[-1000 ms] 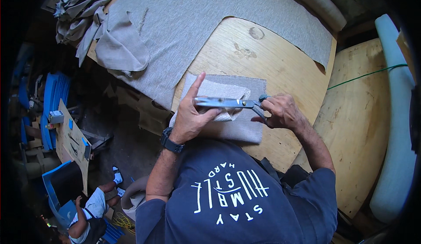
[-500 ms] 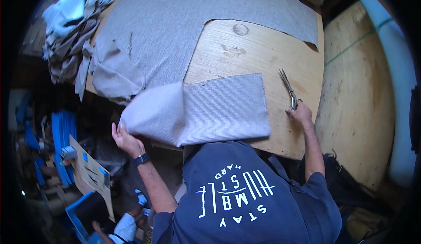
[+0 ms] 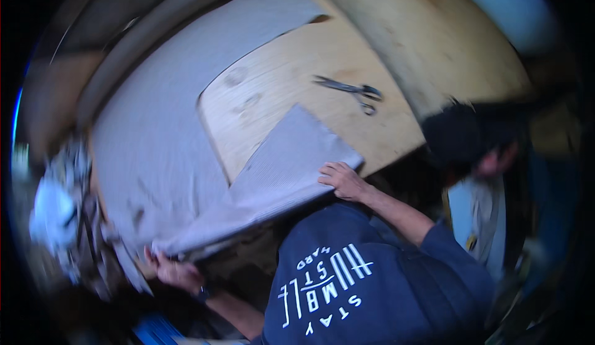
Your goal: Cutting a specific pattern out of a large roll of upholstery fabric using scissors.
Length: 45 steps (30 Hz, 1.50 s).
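left hand, outstretched, pinches the left end of the grey ribbed fabric piece; right hand curls over its near-right edge, grip unclear.

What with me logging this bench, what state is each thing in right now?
Scissors: lying on bare wood, in neither hand, handles spread apart.
Small cloth: spread along the table's near edge.
Large cloth: spread out, with a cut-out.
Table: partly covered.
Scraps: crumpled in a heap.
Right hand: on the small cloth's right end.
Left hand: at its left end, grip too blurred to tell.
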Each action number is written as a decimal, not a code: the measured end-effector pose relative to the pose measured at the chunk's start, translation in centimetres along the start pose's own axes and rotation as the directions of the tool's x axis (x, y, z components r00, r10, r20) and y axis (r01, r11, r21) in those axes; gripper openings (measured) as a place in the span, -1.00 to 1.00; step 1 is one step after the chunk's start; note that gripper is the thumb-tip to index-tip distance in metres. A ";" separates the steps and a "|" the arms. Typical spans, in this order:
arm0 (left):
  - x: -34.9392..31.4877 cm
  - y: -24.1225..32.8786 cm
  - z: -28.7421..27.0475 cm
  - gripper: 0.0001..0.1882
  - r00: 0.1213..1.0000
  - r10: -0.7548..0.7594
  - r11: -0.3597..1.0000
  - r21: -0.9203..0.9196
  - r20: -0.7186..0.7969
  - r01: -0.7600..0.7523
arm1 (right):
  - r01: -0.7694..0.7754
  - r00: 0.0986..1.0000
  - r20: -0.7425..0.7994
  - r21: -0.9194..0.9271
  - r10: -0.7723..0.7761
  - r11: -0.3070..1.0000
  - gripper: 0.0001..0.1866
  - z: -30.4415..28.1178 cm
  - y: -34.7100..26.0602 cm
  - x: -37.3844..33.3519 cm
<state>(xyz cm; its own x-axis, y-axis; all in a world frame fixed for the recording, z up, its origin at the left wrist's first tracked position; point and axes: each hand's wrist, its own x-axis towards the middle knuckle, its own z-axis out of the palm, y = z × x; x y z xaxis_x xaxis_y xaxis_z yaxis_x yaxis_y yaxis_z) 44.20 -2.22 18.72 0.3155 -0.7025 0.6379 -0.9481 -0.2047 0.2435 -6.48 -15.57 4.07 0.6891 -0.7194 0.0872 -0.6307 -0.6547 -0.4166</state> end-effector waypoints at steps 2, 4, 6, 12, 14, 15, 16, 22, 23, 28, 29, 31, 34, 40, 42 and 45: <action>3.9 2.8 0.0 -0.55 0.995 0.046 0.999 0.017 0.088 -0.048 | -0.144 0.985 -0.089 0.054 0.148 0.988 -0.56 1.8 -1.5 -0.2; 7.0 1.8 1.8 -0.69 0.973 -0.219 0.803 -0.555 0.068 0.220 | -0.164 0.975 -0.136 0.090 0.176 0.982 -0.78 3.5 -3.3 0.1; 10.6 5.9 1.1 -0.55 0.910 -0.368 0.539 -0.755 0.189 0.374 | -0.229 0.973 0.006 0.006 0.229 0.973 -0.81 4.0 -6.4 1.2; 15.9 17.1 -1.3 -0.59 0.997 0.077 0.625 -0.779 -0.006 -0.053 | -0.411 0.868 -0.211 0.205 0.450 0.888 -0.87 6.3 -16.1 -1.8; 14.2 21.3 2.3 -0.66 0.934 0.341 0.656 -0.687 -0.102 -0.314 | -0.663 0.578 -0.199 0.450 0.791 0.598 -0.85 9.1 -18.7 -8.3; 13.4 22.7 1.9 -0.66 0.918 0.395 0.549 -0.792 -0.035 -0.266 | -0.680 0.450 -0.175 0.569 0.876 0.462 -0.84 9.5 -20.2 -9.7; 12.5 23.7 1.5 -0.66 0.893 0.449 0.453 -0.867 0.022 -0.207 | -0.785 0.467 0.031 0.475 0.884 0.398 -0.67 8.1 -21.3 -11.0; 3.5 31.7 -0.6 -0.63 0.507 0.832 0.003 -0.916 0.225 0.401 | -0.364 0.386 -0.508 0.683 0.770 0.633 0.08 2.2 -27.7 -11.3; 1.6 33.1 -1.4 -0.62 0.415 0.880 -0.017 -0.857 0.232 0.516 | -0.325 0.323 -0.501 0.738 0.803 0.591 0.11 -1.7 -29.5 -11.6; -7.3 37.8 -9.0 -0.73 -0.195 0.980 0.085 -0.812 -0.036 0.577 | 0.125 0.224 -0.687 0.723 0.691 0.679 -0.49 -4.2 -29.7 -14.9; -8.3 38.6 -9.6 -0.73 -0.180 0.979 0.015 -0.845 -0.096 0.534 | 0.158 0.144 -0.711 0.703 0.688 0.693 -0.59 -3.1 -29.0 -15.1; -9.8 39.2 -9.7 -0.55 -0.115 0.993 0.032 -0.871 -0.027 0.490 | 0.014 0.146 -0.848 0.517 0.510 0.856 -0.68 -2.6 -29.0 -17.7; -11.2 40.7 -9.2 -0.25 -0.237 0.955 -0.038 -0.867 -0.177 0.496 | -0.003 -0.095 -0.781 0.620 0.617 0.784 -0.77 -2.2 -31.4 -19.9; -15.2 38.6 0.8 -0.39 -0.698 0.709 0.405 -0.869 0.102 0.285 | -0.486 -0.068 -0.674 0.666 0.735 0.566 -0.69 3.4 -33.1 -22.7; -17.4 38.7 -0.8 -0.53 -0.554 0.815 0.364 -0.893 0.169 0.263 | -0.557 -0.278 -0.581 0.746 0.765 0.364 -0.66 8.1 -34.1 -24.6; -16.2 38.1 3.8 -0.49 -0.391 0.882 0.425 -0.802 0.263 0.419 | -0.609 -0.744 -0.485 0.774 0.460 -0.170 -0.69 24.0 -36.7 -30.2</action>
<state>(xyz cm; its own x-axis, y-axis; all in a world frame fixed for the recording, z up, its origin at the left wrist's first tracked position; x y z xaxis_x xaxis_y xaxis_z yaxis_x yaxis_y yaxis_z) 2.82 -1.23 14.95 -0.9702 -0.0850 -0.2269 -0.2383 0.1655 0.9570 4.39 35.75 -4.95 -0.9757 0.1218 0.1820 -0.0363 0.7294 -0.6831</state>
